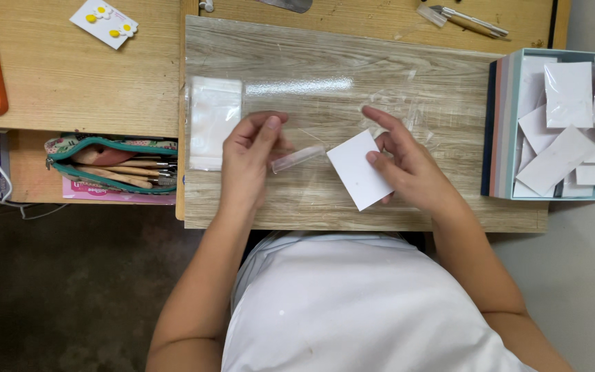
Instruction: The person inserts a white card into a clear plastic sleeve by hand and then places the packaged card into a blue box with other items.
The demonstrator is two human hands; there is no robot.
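Left hand point(253, 155) pinches a clear sleeve point(299, 158) at desk point(311, 200) centre. Right hand point(408, 165) grips a white card point(358, 169), just at the sleeve's 3 o'clock. Box of cards point(560, 124) further toward 3 o'clock.

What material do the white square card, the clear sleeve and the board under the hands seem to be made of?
Card: probably matte paper or thin cardstock; flat, white, no shine. Sleeve: likely thin clear plastic film; see-through, with glare. Board: grey wood-grain look, perhaps laminate or vinyl rather than solid wood; the smooth printed-looking grain suggests it.
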